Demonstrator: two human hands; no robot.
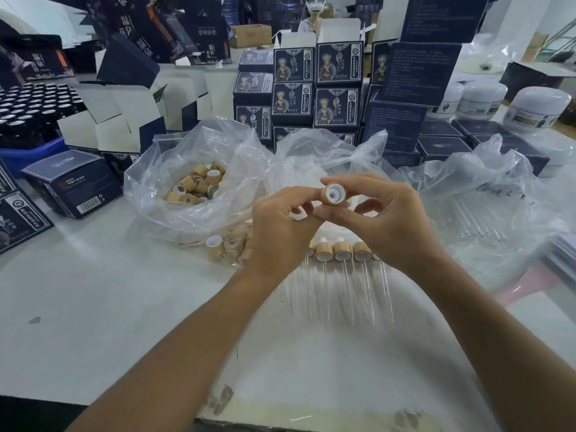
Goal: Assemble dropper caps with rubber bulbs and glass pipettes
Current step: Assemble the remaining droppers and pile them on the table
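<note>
now | cap pinched between right hand fingers | left hand touching

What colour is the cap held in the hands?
Tan bamboo cap with white lining, head view.

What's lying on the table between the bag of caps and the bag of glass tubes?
In the head view, a row of finished droppers lies there, partly hidden by both hands.
</note>
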